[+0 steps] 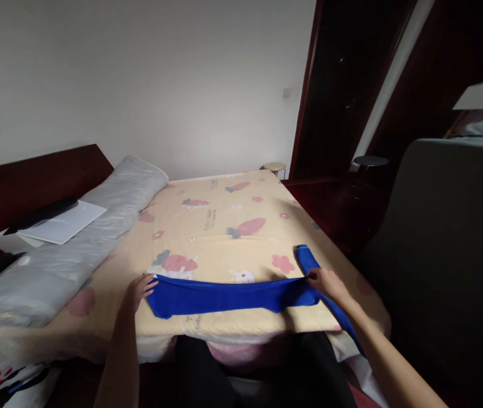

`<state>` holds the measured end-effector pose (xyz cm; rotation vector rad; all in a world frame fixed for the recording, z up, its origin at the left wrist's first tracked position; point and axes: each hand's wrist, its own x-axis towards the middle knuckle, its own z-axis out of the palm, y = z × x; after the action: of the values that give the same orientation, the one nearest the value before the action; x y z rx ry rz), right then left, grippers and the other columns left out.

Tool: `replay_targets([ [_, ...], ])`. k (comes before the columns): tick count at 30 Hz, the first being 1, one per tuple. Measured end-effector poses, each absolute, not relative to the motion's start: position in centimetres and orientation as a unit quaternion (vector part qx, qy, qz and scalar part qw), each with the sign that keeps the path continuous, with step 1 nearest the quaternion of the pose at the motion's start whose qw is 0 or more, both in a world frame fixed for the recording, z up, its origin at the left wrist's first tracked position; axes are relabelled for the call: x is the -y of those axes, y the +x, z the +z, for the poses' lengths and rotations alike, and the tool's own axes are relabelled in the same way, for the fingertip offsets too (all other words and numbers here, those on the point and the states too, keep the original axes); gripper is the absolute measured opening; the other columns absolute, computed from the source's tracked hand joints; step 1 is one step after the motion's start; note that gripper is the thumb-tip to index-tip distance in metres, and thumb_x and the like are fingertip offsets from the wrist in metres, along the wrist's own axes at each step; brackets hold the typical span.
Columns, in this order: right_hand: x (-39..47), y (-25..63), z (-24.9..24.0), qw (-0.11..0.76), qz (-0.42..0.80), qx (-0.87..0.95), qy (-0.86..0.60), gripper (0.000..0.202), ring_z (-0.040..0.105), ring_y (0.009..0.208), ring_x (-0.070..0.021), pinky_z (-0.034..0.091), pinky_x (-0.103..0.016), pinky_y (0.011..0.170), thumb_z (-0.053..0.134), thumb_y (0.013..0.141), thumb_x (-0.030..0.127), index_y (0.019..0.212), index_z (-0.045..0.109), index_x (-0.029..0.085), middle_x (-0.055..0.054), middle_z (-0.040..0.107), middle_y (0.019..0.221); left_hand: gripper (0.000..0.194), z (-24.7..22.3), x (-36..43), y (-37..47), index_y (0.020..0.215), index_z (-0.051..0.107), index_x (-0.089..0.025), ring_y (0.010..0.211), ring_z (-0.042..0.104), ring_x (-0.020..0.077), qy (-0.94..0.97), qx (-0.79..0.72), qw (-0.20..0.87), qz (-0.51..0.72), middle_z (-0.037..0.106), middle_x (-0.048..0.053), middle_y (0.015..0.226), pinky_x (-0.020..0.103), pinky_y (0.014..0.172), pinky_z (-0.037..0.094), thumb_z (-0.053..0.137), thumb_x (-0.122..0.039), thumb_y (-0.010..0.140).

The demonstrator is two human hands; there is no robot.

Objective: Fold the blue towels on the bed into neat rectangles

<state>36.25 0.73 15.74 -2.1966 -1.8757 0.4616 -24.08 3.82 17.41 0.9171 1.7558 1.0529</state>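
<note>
White wall [190,85] rises behind the scene; before it spreads the bed [219,238], its cream cover printed with carrots, flowers and rabbits; a long pale grey pillow [92,249] lies along the left side of the bed, against the dark red headboard [33,175]; the blue cloth [228,297] lies stretched sideways across the near part of the bed, close to its front edge, its upper edge fairly straight and its lower left corner drooping; a narrower blue length [307,259] runs from beyond the right hand [326,283] down past the near edge, passing beneath the right wrist; whether it joins the cloth, I cannot tell; a flat white folder [65,221] rests on the grey pillow; the right grip is closed in a pinch on the cloth's upper right corner; the left hand [139,290] is at the opposite corner, fingertips over the blue edge and slightly parted; how tightly that grip is closed, I cannot tell.
</note>
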Motion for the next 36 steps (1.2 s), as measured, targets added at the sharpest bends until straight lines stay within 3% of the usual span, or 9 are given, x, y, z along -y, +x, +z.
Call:
replay_targets([
  [5, -0.6, 35.9, 16.1, 0.114, 0.163, 0.634, -0.747, 0.016, 0.064, 0.082, -0.0220, 0.038, -0.026, 0.063, 0.056, 0.079, 0.020, 0.084, 0.071, 0.020, -0.007, 0.071, 0.086, 0.049, 17.6, -3.5, -25.1, 0.096, 0.064, -0.015, 0.116, 0.058, 0.0296, 0.392, -0.693, 0.429, 0.426, 0.061, 0.019, 0.126, 0.035, 0.087, 0.053, 0.063, -0.057, 0.071],
  [12, -0.8, 33.7, 16.6, 0.166, 0.162, 0.695, -0.681, 0.016, 0.064, 0.075, -0.0195, 0.040, -0.026, 0.066, 0.051, 0.081, 0.023, 0.084, 0.066, 0.020, -0.005, 0.069, 0.079, 0.034, 16.7, -4.7, -20.9, 0.095, 0.067, -0.017, 0.117, 0.057, 0.0299, 0.499, -0.697, 0.364, 0.364, 0.067, 0.012, 0.119, 0.034, 0.091, 0.050, 0.064, -0.038, 0.068],
  [14, -0.7, 33.2, 17.6, 0.189, 0.145, 0.695, -0.679, 0.018, 0.064, 0.073, -0.0195, 0.040, -0.026, 0.065, 0.049, 0.082, 0.027, 0.087, 0.065, 0.021, -0.004, 0.069, 0.078, 0.044, 14.9, -4.9, -17.8, 0.108, 0.065, -0.018, 0.124, 0.051, 0.0293, 0.591, -0.662, 0.368, 0.276, 0.063, 0.011, 0.126, 0.035, 0.100, 0.043, 0.063, -0.028, 0.066],
  [17, 0.0, 33.2, 20.1, 0.240, 0.145, 0.697, -0.660, 0.023, 0.064, 0.073, -0.0208, 0.042, -0.027, 0.065, 0.046, 0.083, 0.036, 0.086, 0.063, 0.022, -0.003, 0.069, 0.076, 0.077, 11.0, -4.5, -13.4, 0.135, 0.047, -0.025, 0.136, 0.035, 0.0292, 0.697, -0.631, 0.326, 0.099, 0.042, 0.009, 0.147, 0.042, 0.112, 0.025, 0.064, -0.018, 0.061],
  [19, 0.6, 33.6, 21.8, 0.270, 0.157, 0.699, -0.643, 0.026, 0.065, 0.074, -0.0218, 0.044, -0.028, 0.067, 0.045, 0.082, 0.041, 0.084, 0.063, 0.023, -0.003, 0.069, 0.076, 0.086, 8.5, -4.0, -11.4, 0.140, 0.042, -0.026, 0.138, 0.031, 0.0309, 0.737, -0.597, 0.315, 0.028, 0.035, 0.009, 0.151, 0.047, 0.114, 0.019, 0.067, -0.016, 0.058],
  [23, 1.5, 34.6, 23.7, 0.313, 0.142, 0.689, -0.638, 0.031, 0.064, 0.072, -0.0225, 0.044, -0.029, 0.067, 0.045, 0.081, 0.046, 0.083, 0.065, 0.022, -0.005, 0.070, 0.076, 0.042, 6.5, -3.8, -10.8, 0.113, 0.066, -0.024, 0.121, 0.053, 0.0277, 0.746, -0.606, 0.252, 0.113, 0.065, 0.009, 0.123, 0.042, 0.109, 0.029, 0.060, -0.021, 0.072],
  [25, 1.5, 35.3, 23.9, 0.334, 0.124, 0.673, -0.649, 0.033, 0.063, 0.069, -0.0223, 0.044, -0.029, 0.066, 0.045, 0.081, 0.047, 0.083, 0.066, 0.022, -0.006, 0.070, 0.075, 0.029, 7.1, -4.2, -11.9, 0.101, 0.071, -0.024, 0.112, 0.059, 0.0272, 0.734, -0.623, 0.228, 0.149, 0.070, 0.009, 0.110, 0.040, 0.104, 0.035, 0.055, -0.023, 0.077],
  [31, 0.5, 37.3, 22.3, 0.393, 0.087, 0.630, -0.665, 0.039, 0.062, 0.062, -0.0214, 0.046, -0.030, 0.062, 0.049, 0.078, 0.053, 0.080, 0.068, 0.020, -0.006, 0.070, 0.072, 0.026, 10.5, -5.8, -18.1, 0.095, 0.071, -0.022, 0.103, 0.062, 0.0263, 0.697, -0.651, 0.216, 0.212, 0.072, 0.006, 0.105, 0.035, 0.094, 0.045, 0.057, -0.031, 0.075],
  [36, -2.4, 37.5, 20.0, 0.402, 0.170, 0.606, -0.666, 0.033, 0.065, 0.057, -0.0209, 0.048, -0.029, 0.058, 0.054, 0.071, 0.051, 0.072, 0.068, 0.020, -0.004, 0.070, 0.063, 0.020, 13.0, -7.5, -22.7, 0.072, 0.069, -0.019, 0.079, 0.066, 0.0213, 0.676, -0.678, 0.209, 0.195, 0.073, 0.001, 0.078, 0.027, 0.074, 0.049, 0.061, -0.037, 0.072],
])
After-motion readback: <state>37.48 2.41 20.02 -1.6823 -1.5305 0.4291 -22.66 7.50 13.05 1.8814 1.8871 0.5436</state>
